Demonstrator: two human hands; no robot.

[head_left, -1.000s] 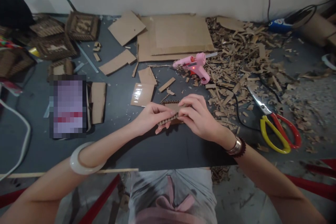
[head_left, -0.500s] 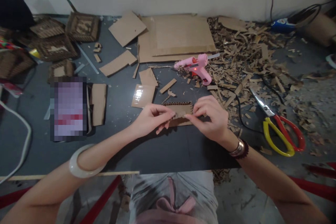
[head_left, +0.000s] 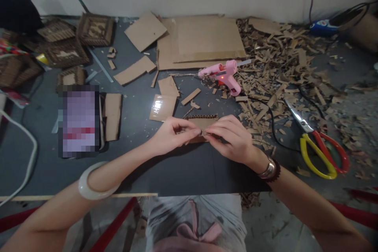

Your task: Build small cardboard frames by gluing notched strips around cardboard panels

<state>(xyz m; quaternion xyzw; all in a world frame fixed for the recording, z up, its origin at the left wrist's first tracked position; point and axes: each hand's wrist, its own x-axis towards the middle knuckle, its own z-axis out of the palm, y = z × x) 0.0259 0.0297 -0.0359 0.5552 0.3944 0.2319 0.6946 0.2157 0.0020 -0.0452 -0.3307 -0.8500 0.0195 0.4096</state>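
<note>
In the head view, a small cardboard piece (head_left: 202, 124) is held between the two hands, just above the dark work surface (head_left: 183, 171). A notched strip (head_left: 202, 116) runs along its far edge. The left hand (head_left: 174, 136) is curled, with its fingers bunched and pinching the near end of the piece. The right hand (head_left: 232, 138) is closed over the other end, its fingers laid across the cardboard. The fingertips of the two hands are almost touching, and the exact grip is partly hidden by the fingers themselves.

Just beyond the hands lies a pink hot glue gun (head_left: 220, 75), with a red light showing on it. A burn could be caused if a hand strayed against its nozzle, and a black cord (head_left: 273, 134) running past the right hand could be snagged by the right wrist, dragging the gun. To the right of the right hand, loose cardboard scraps (head_left: 274, 67) are heaped, and red-and-yellow scissors (head_left: 317, 157) are lying further out. Scraps could be caught up in the work if the piece were set down there. With so firm a pinch on thin cardboard, the piece could be creased or the notched strip could be peeled away.
</note>
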